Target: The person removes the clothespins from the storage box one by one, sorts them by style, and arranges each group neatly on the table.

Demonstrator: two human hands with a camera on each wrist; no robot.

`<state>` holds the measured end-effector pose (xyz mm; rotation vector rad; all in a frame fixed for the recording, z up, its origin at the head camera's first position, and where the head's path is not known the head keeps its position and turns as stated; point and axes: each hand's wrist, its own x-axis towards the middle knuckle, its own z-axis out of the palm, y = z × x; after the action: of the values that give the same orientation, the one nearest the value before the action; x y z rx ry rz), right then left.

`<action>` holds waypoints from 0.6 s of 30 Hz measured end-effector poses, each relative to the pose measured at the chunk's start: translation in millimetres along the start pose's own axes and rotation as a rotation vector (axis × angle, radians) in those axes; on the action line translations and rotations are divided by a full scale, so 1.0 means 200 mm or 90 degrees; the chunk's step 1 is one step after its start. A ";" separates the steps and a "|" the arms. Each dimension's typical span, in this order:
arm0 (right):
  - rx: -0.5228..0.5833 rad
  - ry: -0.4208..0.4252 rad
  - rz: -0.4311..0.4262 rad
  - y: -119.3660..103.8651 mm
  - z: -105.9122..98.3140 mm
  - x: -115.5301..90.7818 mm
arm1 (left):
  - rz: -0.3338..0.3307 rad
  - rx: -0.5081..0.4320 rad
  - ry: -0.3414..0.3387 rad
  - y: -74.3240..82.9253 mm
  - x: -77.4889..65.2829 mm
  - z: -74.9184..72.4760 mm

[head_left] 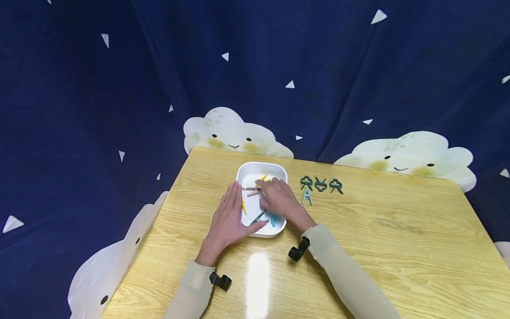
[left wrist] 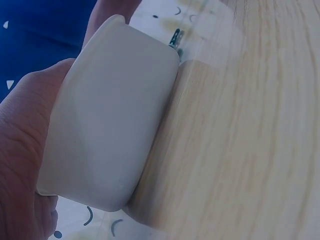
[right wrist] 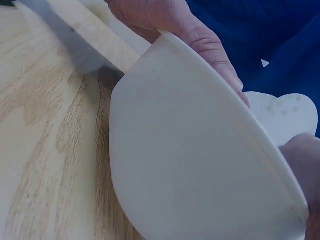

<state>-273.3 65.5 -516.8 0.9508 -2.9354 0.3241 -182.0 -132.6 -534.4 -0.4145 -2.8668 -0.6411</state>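
A white tub stands on the table with several small clips inside. My left hand rests along its left rim, fingers straight and together, the thumb stretched over the near rim. From the right, my right hand reaches into the tub, its index finger extended near the metallic and brown clips and a yellow clip. The right thumb stands apart from that finger. Another yellow clip lies by the left wall. Near the front lie a dark green clip and a light blue piece.
Right of the tub, three dark green clips lie in a row on the wooden table. Below the leftmost of them is a light blue A-shaped clip. A dark blue curtain with cloud prints hangs behind the table.
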 end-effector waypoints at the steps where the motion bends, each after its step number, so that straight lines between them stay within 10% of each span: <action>1: -0.019 -0.015 -0.004 0.00 0.00 0.00 | 0.000 0.002 -0.001 0.00 0.00 0.00; 18: -0.019 0.011 -0.045 0.00 0.00 0.01 | -0.005 0.007 -0.008 0.00 0.00 0.00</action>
<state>-274.6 65.2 -517.4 1.0407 -2.8745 0.2831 -182.3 -132.8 -534.8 -0.4087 -2.8843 -0.6259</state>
